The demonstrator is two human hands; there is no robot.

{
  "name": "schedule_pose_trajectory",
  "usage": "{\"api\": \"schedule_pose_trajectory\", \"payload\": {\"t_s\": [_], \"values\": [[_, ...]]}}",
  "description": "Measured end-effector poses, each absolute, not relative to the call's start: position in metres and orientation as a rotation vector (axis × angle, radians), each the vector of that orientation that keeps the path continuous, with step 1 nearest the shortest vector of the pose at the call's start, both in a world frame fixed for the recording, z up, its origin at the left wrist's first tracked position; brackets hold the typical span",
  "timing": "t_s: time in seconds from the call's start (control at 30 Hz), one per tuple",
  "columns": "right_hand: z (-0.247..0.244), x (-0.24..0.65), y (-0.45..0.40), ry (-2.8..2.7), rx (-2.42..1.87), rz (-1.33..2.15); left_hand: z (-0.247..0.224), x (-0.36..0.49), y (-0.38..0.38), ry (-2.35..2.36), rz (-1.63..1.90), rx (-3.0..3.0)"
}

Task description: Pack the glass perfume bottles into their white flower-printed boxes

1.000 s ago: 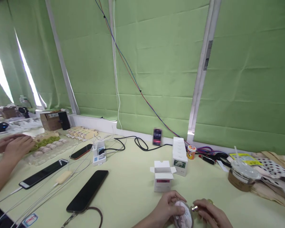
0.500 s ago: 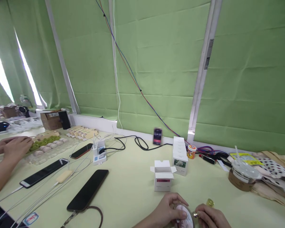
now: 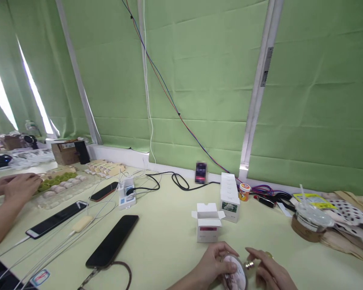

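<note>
My left hand grips a round, flat object with a printed pale face, at the bottom of the view. A small gold metal knob sticks out from its right side. Just right of the knob is my right hand, its index finger stretched out and apart from the thumb side, holding nothing that shows. Behind that hand a yellow piece is partly hidden. An open white box stands beyond my left hand, its flaps spread. A row of white boxes is behind it.
A black phone with a strap lies left of centre. Other phones, cables and a white power strip are further left. Another person's hands are at an egg-like tray. An orange tub and lidded cup stand right.
My right hand has come off the gold knob, and its index finger has stretched out. The round object has turned slightly in my left hand.
</note>
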State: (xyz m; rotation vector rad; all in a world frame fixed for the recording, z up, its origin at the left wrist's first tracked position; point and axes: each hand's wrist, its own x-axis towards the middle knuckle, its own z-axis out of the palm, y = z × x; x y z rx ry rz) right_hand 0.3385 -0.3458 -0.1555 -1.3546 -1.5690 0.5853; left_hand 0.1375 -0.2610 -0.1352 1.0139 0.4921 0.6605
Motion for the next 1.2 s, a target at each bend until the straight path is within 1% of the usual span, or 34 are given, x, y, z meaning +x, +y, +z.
{"api": "schedule_pose_trajectory", "payload": {"t_s": [0.13,0.5,0.8,0.97,1.1,1.2], "values": [[-0.155,0.336,-0.346,-1.608,-1.308,0.473,-0.135,0.138,-0.261,0.494,0.666,1.013],[-0.166,0.348,-0.342,-1.805,-1.308,0.376,-0.133,0.138,-0.263,0.484,0.643,1.037],[-0.168,0.345,-0.344,-1.851,-1.476,0.266,-0.137,0.138,-0.263,0.472,0.607,1.076],[-0.156,0.357,-0.348,-1.703,-1.454,0.105,-0.131,0.139,-0.265,0.483,0.651,0.998],[-0.149,0.365,-0.348,-1.425,-1.719,-0.067,-0.128,0.14,-0.267,0.48,0.656,0.982],[-0.154,0.368,-0.344,-1.431,-1.82,0.073,-0.13,0.14,-0.267,0.462,0.662,0.971]]}}
